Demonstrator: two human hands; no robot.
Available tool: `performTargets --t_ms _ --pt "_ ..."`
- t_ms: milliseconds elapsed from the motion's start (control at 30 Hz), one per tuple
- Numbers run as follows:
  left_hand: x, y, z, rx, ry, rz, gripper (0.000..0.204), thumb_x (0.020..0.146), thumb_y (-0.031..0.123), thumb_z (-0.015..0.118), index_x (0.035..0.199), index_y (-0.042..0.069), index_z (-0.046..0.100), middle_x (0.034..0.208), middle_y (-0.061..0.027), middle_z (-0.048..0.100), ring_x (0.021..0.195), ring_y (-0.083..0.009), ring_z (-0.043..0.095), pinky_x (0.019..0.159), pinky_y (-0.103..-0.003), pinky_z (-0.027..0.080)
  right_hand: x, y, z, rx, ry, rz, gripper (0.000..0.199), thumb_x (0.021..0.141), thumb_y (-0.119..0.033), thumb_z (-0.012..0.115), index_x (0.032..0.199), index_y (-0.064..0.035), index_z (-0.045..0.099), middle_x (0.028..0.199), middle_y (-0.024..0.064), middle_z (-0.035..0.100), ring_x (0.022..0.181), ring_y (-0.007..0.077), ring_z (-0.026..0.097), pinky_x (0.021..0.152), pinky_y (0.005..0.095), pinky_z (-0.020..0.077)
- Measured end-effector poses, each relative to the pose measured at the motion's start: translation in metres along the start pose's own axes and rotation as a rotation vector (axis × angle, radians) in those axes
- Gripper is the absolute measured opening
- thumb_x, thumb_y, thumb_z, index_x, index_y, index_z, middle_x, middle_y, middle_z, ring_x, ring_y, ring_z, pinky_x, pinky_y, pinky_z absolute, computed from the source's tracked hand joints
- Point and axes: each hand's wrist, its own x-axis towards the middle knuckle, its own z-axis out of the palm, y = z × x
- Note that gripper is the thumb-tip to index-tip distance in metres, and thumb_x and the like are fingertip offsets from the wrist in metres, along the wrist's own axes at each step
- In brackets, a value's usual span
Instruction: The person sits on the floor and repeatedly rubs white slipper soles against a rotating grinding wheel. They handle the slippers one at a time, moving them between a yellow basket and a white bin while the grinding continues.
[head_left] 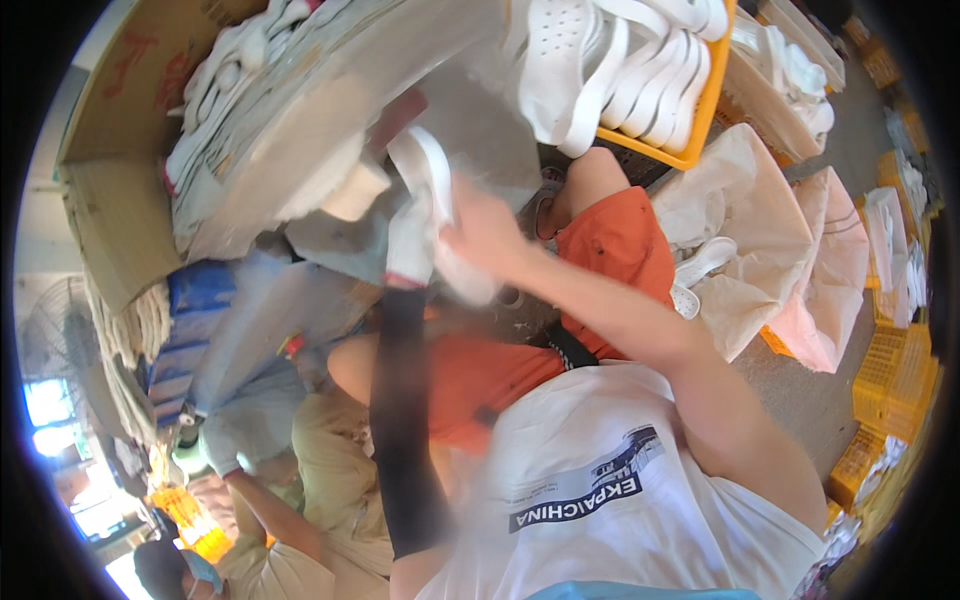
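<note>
Between my two hands is a white shoe sole [422,158], standing roughly upright and blurred by motion. My left hand [408,243], in a white glove below a black sleeve, grips it from the left; the glove's fingers are partly lost against the white. From the right my bare right hand [488,235] closes round its side. Just left of the sole juts a cream block [357,192] on a pale grey machine-like surface [300,130], with a reddish-brown piece [397,117] behind it.
A yellow crate [690,150] full of white clogs [655,85] stands at the far right. Pale sacks [745,240] sit to the right, and yellow crates [897,380] line the right edge. A cardboard box [115,160] holds white pieces at far left. Another person [290,530] is lower left.
</note>
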Motion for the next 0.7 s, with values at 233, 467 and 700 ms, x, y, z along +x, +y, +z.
performTargets --t_ms 233,467,700 --pt "-0.016 0.056 0.024 -1.233 0.027 -0.387 0.040 0.109 0.022 0.057 0.139 -0.005 0.058 0.120 -0.0075 0.069 0.103 -0.0155 0.068 0.089 -0.031 0.056 -0.088 0.052 0.038 0.085 0.264 -0.109 0.082 0.088 -0.019 0.069 0.157 0.0038 0.031 0.138 0.0299 0.055 0.122 0.0469 0.057 0.105 0.0492 0.0475" --pt "0.024 0.019 0.042 -1.905 0.112 -0.339 0.047 0.111 0.034 0.048 0.146 0.001 0.052 0.138 -0.0149 0.062 0.125 -0.0295 0.061 0.109 -0.045 0.049 -0.007 0.041 -0.054 0.112 0.049 -0.130 0.059 0.087 -0.016 0.060 0.142 0.0029 0.051 0.124 0.0311 0.065 0.116 0.0468 0.063 0.101 0.0489 0.0501" --pt "0.023 0.051 0.057 -1.955 0.188 -0.300 0.048 0.110 0.032 0.048 0.146 0.000 0.052 0.143 -0.0147 0.059 0.129 -0.0310 0.058 0.113 -0.047 0.046 -0.014 0.042 -0.076 0.277 0.180 -0.317 0.052 0.084 -0.012 0.065 0.133 0.0032 0.059 0.121 0.0265 0.067 0.109 0.0440 0.066 0.096 0.0466 0.0528"
